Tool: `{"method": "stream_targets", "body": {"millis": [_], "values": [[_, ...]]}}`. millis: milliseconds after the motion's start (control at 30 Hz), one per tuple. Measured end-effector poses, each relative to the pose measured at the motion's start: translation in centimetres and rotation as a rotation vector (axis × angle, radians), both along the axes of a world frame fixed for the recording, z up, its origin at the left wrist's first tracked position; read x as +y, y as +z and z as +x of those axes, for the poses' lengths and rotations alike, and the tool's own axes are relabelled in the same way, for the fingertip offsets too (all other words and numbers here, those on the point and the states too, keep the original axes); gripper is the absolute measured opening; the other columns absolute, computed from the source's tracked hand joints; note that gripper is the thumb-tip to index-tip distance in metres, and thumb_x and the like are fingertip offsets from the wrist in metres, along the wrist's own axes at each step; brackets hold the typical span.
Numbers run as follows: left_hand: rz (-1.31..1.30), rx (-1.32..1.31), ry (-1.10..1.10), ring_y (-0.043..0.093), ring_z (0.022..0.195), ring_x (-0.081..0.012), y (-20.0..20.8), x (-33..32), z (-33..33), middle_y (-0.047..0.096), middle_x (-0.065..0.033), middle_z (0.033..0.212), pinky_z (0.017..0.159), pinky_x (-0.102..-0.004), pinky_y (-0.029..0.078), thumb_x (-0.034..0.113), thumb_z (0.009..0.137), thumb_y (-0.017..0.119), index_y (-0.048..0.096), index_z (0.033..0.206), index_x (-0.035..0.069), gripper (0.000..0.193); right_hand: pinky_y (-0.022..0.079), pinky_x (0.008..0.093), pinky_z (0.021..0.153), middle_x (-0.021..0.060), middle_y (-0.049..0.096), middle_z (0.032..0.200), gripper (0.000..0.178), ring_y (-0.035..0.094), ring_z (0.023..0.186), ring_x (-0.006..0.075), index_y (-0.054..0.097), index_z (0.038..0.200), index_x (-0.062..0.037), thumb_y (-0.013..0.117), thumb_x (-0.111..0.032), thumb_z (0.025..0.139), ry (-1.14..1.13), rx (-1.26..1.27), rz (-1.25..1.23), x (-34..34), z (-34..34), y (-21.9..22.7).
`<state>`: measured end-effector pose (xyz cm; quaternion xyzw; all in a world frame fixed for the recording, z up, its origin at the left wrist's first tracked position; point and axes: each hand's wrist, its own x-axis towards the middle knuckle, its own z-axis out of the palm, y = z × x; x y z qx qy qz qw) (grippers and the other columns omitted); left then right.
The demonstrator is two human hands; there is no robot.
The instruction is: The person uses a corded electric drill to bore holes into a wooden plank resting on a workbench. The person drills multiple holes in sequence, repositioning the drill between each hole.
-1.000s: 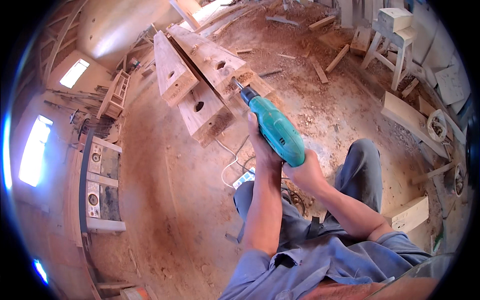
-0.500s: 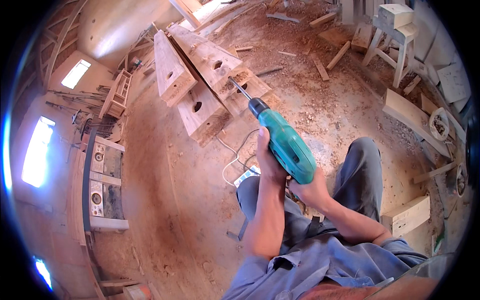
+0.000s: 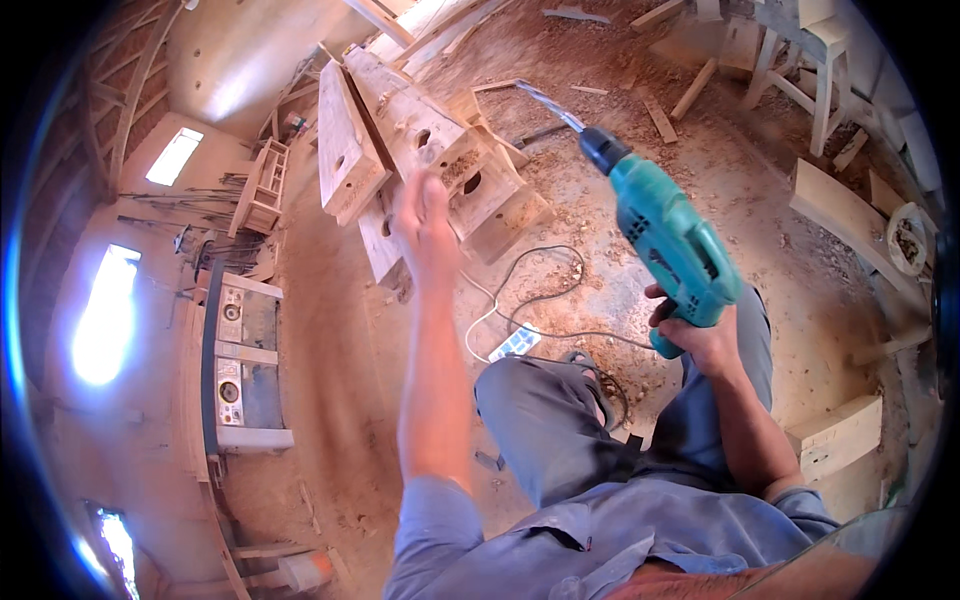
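Observation:
A teal power drill is gripped at its handle by my right hand, over my right thigh. Its long spiral bit points up and to the left, clear of the wood. Fingers stretched out, my left hand is at the near ends of the stacked timber beams, partly hiding the lower left one. Whether it touches the wood I cannot tell. Dark round holes show in the beams, one in the end piece on the right side of the stack.
A dark cord runs over the dusty floor near a white and blue power strip by my foot. Wood blocks and a long plank lie to the right. A wooden trestle stands far right; a wooden frame is at left.
The drill bit has come away from the beam, and the drill has moved right. My left hand has let go of the drill and reached out to the beam ends.

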<state>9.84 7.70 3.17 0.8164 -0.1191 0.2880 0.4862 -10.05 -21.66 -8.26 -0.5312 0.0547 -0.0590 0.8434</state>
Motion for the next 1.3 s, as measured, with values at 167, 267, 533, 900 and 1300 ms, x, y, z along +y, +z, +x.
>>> {"method": "stream_targets", "body": {"millis": [167,267,533,900,1300], "values": [[0.499,0.059,0.135,0.068,0.117,-0.0373,3.9,0.2,9.6,0.072,-0.0252,0.122,0.103,-0.0428,0.05,0.025,0.097,0.06,0.07,0.126,-0.004,0.042,0.06,0.0344,0.07,0.0166,0.073,0.11,0.073,0.073,0.08,0.0223,0.06,0.133,0.003,0.087,-0.01,0.066,-0.05,-0.05,0.146,-2.6,0.1,-2.0],[0.663,0.242,0.146,0.069,0.117,-0.0391,4.5,1.4,13.3,0.072,-0.0275,0.123,0.104,-0.0434,0.05,0.022,0.097,0.057,0.071,0.125,-0.004,0.04,0.06,0.0342,0.07,0.0164,0.073,0.11,0.078,0.073,0.081,0.0222,0.06,0.134,0.0031,0.092,-0.015,0.066,-0.048,-0.056,0.19,-3.8,-0.1,-1.7],[0.635,0.128,0.223,0.071,0.095,-0.0269,2.4,1.4,12.8,0.075,-0.0188,0.104,0.091,-0.0375,0.053,0.011,0.093,0.05,0.065,0.133,-0.007,0.046,0.058,0.034,0.068,0.0177,0.073,0.108,0.067,0.072,0.079,0.0227,0.064,0.127,0.0065,0.088,-0.011,0.067,-0.06,-0.024,0.198,-6.5,-1.4,-1.4],[0.475,0.254,0.075,0.071,0.096,-0.0292,3.9,-3.8,-3.4,0.073,-0.0198,0.1,0.087,-0.0403,0.054,0.011,0.093,0.056,0.061,0.14,-0.004,0.049,0.058,0.0335,0.065,0.02,0.074,0.107,0.065,0.072,0.077,0.0238,0.064,0.125,0.0058,0.089,-0.012,0.068,-0.016,-0.109,0.176,-8.3,-6.9,-2.3],[-0.93,0.731,-0.737,0.065,0.116,-0.0206,-7.2,-15.3,-27.0,0.069,-0.0117,0.125,0.103,-0.0344,0.051,0.045,0.088,0.085,0.057,0.137,-0.003,0.074,0.058,0.0371,0.068,0.0182,0.074,0.108,0.059,0.074,0.082,0.0261,0.063,0.122,0.0051,0.083,-0.002,0.067,0.121,0.017,0.179,-0.4,-18.5,-1.9]]}}
